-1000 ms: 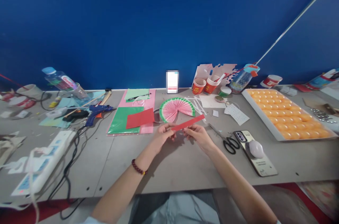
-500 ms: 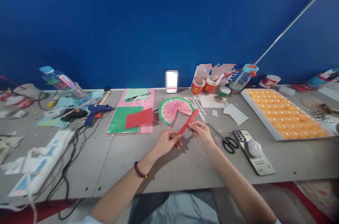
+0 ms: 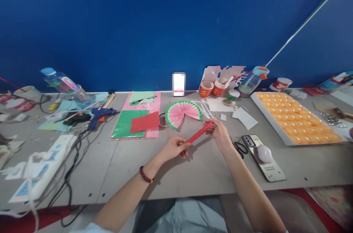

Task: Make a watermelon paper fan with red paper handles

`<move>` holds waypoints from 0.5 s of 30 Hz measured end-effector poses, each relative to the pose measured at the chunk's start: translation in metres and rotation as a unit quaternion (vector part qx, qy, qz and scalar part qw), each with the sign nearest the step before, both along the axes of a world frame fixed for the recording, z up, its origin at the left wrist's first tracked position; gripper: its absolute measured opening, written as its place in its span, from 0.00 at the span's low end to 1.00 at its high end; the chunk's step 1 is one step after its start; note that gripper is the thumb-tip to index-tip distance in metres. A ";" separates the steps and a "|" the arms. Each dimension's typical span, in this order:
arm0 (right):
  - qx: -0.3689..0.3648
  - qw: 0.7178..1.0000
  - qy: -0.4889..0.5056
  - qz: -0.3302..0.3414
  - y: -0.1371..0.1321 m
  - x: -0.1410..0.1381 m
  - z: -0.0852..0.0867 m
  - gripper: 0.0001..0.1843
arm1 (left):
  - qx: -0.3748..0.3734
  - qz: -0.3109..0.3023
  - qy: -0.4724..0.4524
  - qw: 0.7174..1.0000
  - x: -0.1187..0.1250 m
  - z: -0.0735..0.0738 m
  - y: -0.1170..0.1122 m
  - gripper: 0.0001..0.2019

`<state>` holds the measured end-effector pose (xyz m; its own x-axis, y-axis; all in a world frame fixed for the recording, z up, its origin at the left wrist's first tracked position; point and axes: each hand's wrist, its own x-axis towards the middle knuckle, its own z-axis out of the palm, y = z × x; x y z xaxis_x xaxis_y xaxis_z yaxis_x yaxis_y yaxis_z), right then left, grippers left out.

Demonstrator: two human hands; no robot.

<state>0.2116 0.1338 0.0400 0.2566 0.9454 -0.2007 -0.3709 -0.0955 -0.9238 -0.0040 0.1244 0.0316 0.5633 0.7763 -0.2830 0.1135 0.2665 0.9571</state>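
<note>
A narrow red paper strip (image 3: 199,133) slants up to the right between my hands, above the grey table. My left hand (image 3: 176,147) pinches its lower end between thumb and fingers. At the upper end my right hand (image 3: 219,133) is closed on the strip. Just beyond lies a pleated paper fan (image 3: 176,113) coloured like a watermelon, pink with a green rim, spread into a partial circle. To the left a red paper sheet (image 3: 145,122) rests on a green paper pack (image 3: 128,124). Scissors (image 3: 241,148) lie partly hidden behind my right forearm.
A phone (image 3: 271,168) with a rounded white object on it lies at right, near a tray of orange balls (image 3: 298,119). Paper cups (image 3: 206,89) stand at the back. A blue glue gun (image 3: 100,115), cables and a power strip (image 3: 45,167) occupy the left.
My right hand has moved to the right along the red strip to its upper end. The strip has tilted flatter, and my forearm now covers more of the scissors.
</note>
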 end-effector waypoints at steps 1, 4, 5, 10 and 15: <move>-0.003 0.999 -0.023 0.042 -0.001 -0.002 0.000 0.19 | 0.002 0.008 -0.003 1.000 -0.001 0.001 0.002 0.20; -0.003 0.993 -0.053 0.101 -0.004 -0.006 0.000 0.17 | 0.017 0.047 -0.018 0.999 -0.003 0.004 0.007 0.18; -0.001 0.993 -0.051 0.105 -0.004 -0.006 0.000 0.17 | 0.022 0.065 -0.026 0.997 -0.004 0.005 0.009 0.18; -0.001 0.991 -0.040 0.129 -0.005 -0.006 0.000 0.17 | 0.070 0.184 -0.056 0.979 -0.007 0.007 0.014 0.16; 0.000 0.985 -0.051 0.167 -0.007 -0.009 -0.004 0.18 | 0.063 0.236 -0.075 0.967 -0.007 0.008 0.015 0.15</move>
